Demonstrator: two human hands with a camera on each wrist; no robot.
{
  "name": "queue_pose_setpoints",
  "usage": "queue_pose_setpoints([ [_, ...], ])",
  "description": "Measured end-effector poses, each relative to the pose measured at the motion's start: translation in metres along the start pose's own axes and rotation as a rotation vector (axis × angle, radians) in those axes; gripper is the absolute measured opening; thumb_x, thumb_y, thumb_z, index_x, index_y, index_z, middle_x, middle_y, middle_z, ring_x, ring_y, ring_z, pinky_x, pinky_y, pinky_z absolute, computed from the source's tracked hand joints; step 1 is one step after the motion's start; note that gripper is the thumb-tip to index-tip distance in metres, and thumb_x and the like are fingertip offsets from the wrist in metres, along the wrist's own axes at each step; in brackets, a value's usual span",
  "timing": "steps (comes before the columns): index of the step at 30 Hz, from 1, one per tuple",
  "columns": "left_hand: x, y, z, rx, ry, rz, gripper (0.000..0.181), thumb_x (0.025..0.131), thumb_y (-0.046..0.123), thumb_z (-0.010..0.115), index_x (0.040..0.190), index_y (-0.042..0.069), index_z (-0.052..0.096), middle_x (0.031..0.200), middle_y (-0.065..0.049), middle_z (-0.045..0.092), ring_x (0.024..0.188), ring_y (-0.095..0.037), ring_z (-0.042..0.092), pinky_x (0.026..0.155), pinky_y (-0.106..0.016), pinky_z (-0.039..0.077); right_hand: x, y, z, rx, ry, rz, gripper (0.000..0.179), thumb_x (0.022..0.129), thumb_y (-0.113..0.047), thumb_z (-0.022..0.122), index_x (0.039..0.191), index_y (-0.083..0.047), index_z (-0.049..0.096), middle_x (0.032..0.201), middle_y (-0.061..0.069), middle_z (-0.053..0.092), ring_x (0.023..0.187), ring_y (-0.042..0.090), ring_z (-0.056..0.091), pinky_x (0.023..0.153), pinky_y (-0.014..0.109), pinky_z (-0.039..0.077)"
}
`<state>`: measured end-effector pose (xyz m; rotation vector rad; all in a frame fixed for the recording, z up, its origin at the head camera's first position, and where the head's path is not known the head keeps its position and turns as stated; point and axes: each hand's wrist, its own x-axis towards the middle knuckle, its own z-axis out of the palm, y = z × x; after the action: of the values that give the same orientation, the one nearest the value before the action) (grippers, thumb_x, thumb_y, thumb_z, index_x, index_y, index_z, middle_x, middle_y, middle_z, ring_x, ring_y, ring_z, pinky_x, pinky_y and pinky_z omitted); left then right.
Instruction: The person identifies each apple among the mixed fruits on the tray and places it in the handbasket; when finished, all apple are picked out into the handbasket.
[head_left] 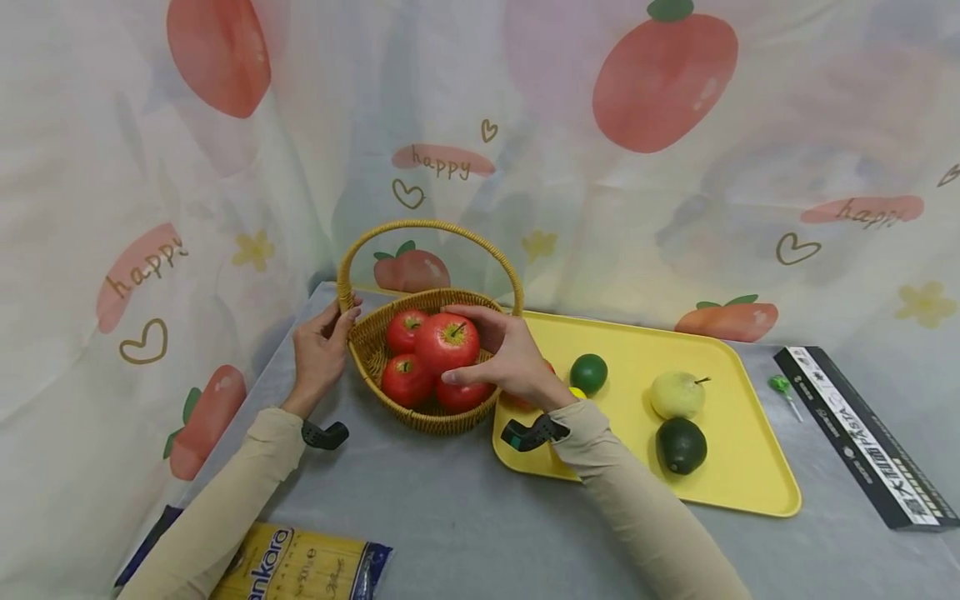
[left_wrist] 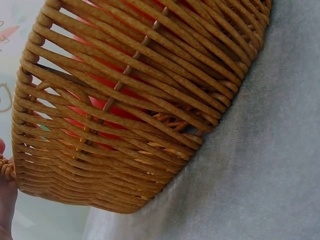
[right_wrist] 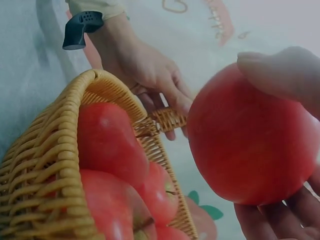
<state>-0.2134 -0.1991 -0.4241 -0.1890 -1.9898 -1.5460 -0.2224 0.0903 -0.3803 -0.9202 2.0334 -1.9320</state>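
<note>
My right hand [head_left: 521, 354] grips a red apple [head_left: 444, 343] over the wicker basket [head_left: 435, 423]. Thumb and fingers lie on opposite sides of this apple [right_wrist: 255, 142] in the right wrist view. Several other red apples [head_left: 406, 381] sit inside the basket. At the basket's left side, my left hand [head_left: 321, 354] holds the foot of the tall arched handle [head_left: 431, 223] between thumb and fingers. The left wrist view is mostly filled by the woven basket wall [left_wrist: 125, 100], with red showing through the gaps.
Right of the basket lies a yellow tray [head_left: 720, 492] with a green fruit [head_left: 588, 374], a pale yellow pear [head_left: 677, 394] and a dark avocado [head_left: 681, 446]. My right wrist partly hides red and yellow items there. A black box [head_left: 862, 433] and pasta pack [head_left: 300, 567] lie farther out.
</note>
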Motion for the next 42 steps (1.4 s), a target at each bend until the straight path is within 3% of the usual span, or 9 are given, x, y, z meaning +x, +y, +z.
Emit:
queue_pose_setpoints([
  [8,0.001,0.0,-0.001,0.001,0.011,-0.003,0.032,0.105,0.0,0.063,0.136,-0.006,0.068,0.126,-0.028,0.074,0.113,-0.045,0.07,0.09,-0.007,0.052,0.025,0.011,0.014,-0.04,0.023,0.05,0.076,0.078,-0.002,0.092,0.147,-0.011,0.062,0.139,0.004,0.069,0.126,0.024,0.068,0.106,0.041,0.058],
  [11,0.0,-0.004,-0.002,0.0,0.012,-0.002,0.032,0.106,0.0,0.062,0.136,-0.006,0.069,0.126,-0.028,0.073,0.114,-0.036,0.073,0.091,-0.007,0.052,0.034,0.016,0.017,-0.075,0.03,0.08,0.075,0.077,-0.006,0.094,0.146,-0.013,0.064,0.137,0.003,0.069,0.124,0.022,0.069,0.106,0.04,0.058],
  [15,0.001,-0.005,-0.002,0.006,0.005,0.005,0.031,0.105,0.0,0.063,0.135,-0.006,0.069,0.127,-0.029,0.073,0.115,-0.036,0.074,0.091,-0.007,0.052,0.044,0.02,0.019,-0.107,0.019,0.122,0.075,0.079,-0.01,0.094,0.147,-0.013,0.063,0.137,0.003,0.069,0.125,0.022,0.069,0.105,0.04,0.058],
  [17,0.002,-0.003,-0.002,0.011,-0.003,0.01,0.031,0.105,-0.001,0.063,0.134,-0.006,0.07,0.127,-0.03,0.072,0.116,-0.046,0.07,0.091,-0.006,0.051,0.049,0.021,0.021,-0.127,0.01,0.13,0.075,0.079,-0.011,0.095,0.147,-0.013,0.063,0.138,0.003,0.069,0.124,0.021,0.07,0.104,0.04,0.058],
  [27,0.005,-0.004,-0.001,-0.025,-0.024,0.0,0.032,0.105,0.0,0.063,0.136,-0.006,0.069,0.127,-0.029,0.073,0.116,-0.046,0.069,0.091,-0.008,0.053,0.071,0.032,0.03,-0.227,-0.003,0.167,0.078,0.079,-0.021,0.096,0.149,-0.019,0.063,0.137,0.001,0.071,0.122,0.018,0.069,0.102,0.039,0.058],
  [32,0.004,-0.007,-0.002,-0.038,-0.035,-0.025,0.034,0.106,0.002,0.063,0.139,-0.005,0.067,0.128,-0.028,0.073,0.118,-0.047,0.068,0.091,-0.007,0.052,0.075,0.033,0.033,-0.245,-0.045,0.196,0.078,0.081,-0.024,0.094,0.152,-0.022,0.06,0.14,0.001,0.068,0.124,0.02,0.068,0.102,0.041,0.059],
  [42,0.004,-0.008,-0.005,-0.031,-0.034,-0.025,0.034,0.105,0.001,0.063,0.138,-0.005,0.067,0.127,-0.029,0.073,0.118,-0.045,0.069,0.091,-0.006,0.051,0.09,0.026,0.038,-0.435,-0.172,0.171,0.082,0.084,-0.031,0.093,0.155,-0.015,0.056,0.145,0.005,0.063,0.128,0.029,0.067,0.102,0.041,0.059],
])
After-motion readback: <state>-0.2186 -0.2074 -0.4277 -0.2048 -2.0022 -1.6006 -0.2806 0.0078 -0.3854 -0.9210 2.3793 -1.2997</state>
